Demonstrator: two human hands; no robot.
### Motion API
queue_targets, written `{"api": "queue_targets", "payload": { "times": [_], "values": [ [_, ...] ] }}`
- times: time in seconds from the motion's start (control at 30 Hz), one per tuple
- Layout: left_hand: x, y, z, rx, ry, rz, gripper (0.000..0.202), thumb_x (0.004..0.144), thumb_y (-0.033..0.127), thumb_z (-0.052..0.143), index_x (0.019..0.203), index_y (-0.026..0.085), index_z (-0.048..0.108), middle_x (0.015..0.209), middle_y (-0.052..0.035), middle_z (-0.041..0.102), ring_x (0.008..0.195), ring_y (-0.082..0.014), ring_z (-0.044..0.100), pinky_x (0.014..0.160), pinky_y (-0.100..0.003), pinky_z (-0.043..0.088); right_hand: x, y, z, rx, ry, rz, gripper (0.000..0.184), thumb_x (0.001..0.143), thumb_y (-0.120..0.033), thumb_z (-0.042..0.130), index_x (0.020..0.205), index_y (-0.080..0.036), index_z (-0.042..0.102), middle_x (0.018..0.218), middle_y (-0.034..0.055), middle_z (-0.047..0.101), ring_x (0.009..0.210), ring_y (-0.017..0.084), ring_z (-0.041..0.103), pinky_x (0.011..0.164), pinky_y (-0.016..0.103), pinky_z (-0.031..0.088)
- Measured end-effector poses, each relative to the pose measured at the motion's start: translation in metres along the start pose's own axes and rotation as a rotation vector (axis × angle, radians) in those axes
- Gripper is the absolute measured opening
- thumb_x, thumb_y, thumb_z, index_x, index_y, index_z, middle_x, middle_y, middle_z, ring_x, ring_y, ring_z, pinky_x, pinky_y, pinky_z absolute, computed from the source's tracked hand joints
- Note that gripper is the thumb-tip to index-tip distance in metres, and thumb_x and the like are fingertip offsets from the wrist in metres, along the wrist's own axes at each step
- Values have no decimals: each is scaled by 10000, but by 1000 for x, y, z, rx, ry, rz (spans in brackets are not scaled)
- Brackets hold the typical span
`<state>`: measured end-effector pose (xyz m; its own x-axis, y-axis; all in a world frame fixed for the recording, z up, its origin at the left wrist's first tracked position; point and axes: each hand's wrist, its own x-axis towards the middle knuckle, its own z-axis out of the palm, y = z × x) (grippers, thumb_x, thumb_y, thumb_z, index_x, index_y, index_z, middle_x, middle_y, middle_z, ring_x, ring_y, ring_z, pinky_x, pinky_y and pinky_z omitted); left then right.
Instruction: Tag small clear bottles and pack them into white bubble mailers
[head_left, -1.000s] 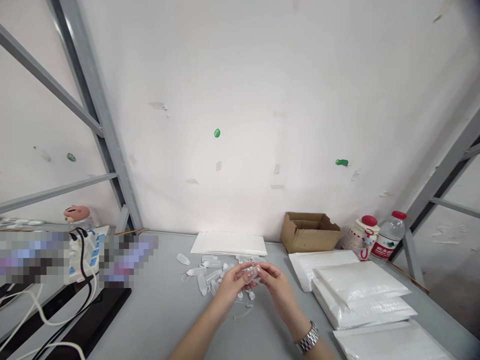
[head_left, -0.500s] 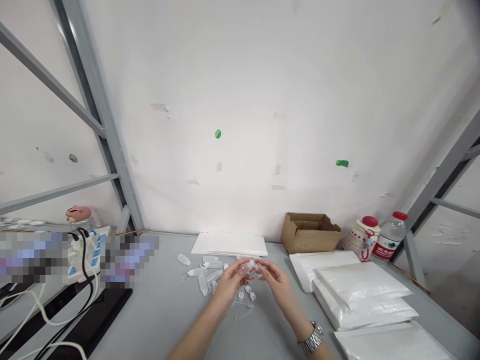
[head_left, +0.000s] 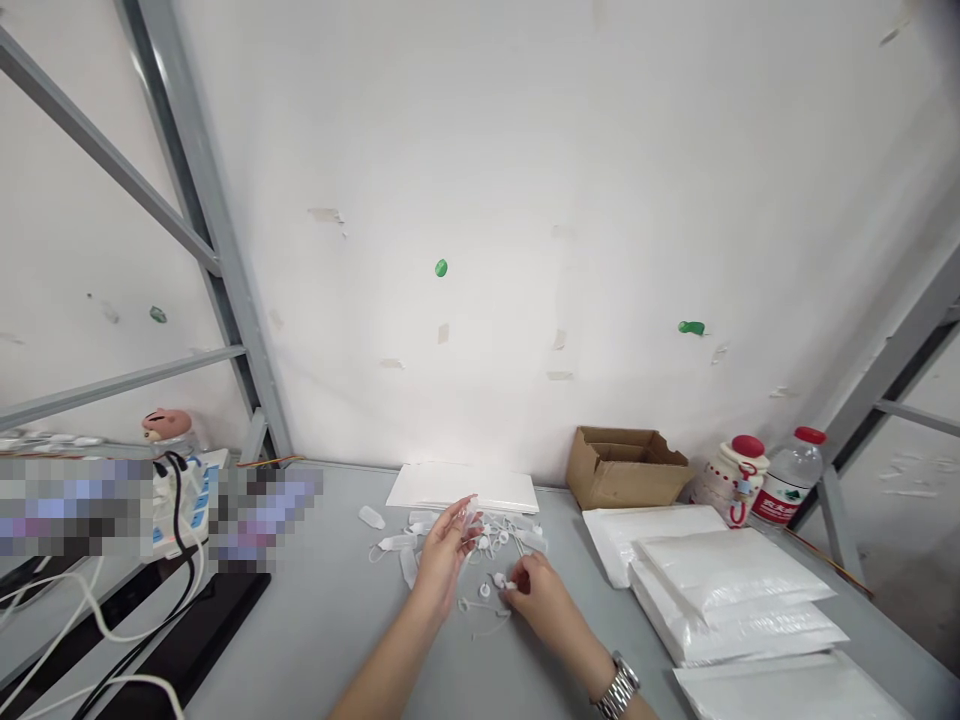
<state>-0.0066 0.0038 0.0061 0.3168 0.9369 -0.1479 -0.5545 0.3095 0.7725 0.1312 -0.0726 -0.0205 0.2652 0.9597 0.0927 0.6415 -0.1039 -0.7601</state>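
My left hand is closed around a small clear plastic bottle, held upright a little above the table. Its fingers partly cover the bottle. Lower and to the right, my right hand has its thumb and index finger pinched on a small white plastic cap at the tabletop. Another white cap lies just left of those fingertips. Several similar translucent bottles, such as one bottle, are scattered left of and behind my left hand. Thin white straps lie in front of the caps.
White sheets lie by the wall. At the right are a cardboard box, white padded mailers, a decorated cup and a water bottle. A power strip with cables and a black bar occupy the left.
My hands were together over the middle and are now apart. My right hand has moved down to the loose caps, while the left keeps the bottle. More small parts show behind them.
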Motion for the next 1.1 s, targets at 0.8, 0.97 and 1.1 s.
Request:
{"api": "queue_targets", "payload": {
  "times": [0.8, 0.97, 1.1],
  "values": [
    [-31, 0, 24, 135, -403, -214, 523, 655, 411, 704, 1129, 233, 575, 826, -34, 613, 687, -103, 525, 689, -249, 341, 2, -29, -46, 901, 76, -59, 255, 642, -414, 712, 784, -205, 679, 763, 30, 663, 727, 185, 589, 716, 319, 474],
    [-33, 1, 26, 243, -407, -172, 559, 670, 441, 676, 1163, 215, 545, 807, -44, 628, 648, -113, 523, 678, -263, 340, 3, -29, -45, 816, 52, -102, 277, 651, -445, 694, 778, -200, 674, 721, 17, 619, 633, 167, 575, 652, 317, 481],
    [-29, -4, 23, 318, -378, -134, 606, 653, 455, 681, 1189, 219, 526, 779, -39, 628, 699, -150, 555, 665, -263, 348, 3, -24, -46, 538, 179, -192, 256, 692, -443, 659, 806, -214, 683, 772, 34, 594, 678, 172, 554, 656, 301, 474]
  ]
}}
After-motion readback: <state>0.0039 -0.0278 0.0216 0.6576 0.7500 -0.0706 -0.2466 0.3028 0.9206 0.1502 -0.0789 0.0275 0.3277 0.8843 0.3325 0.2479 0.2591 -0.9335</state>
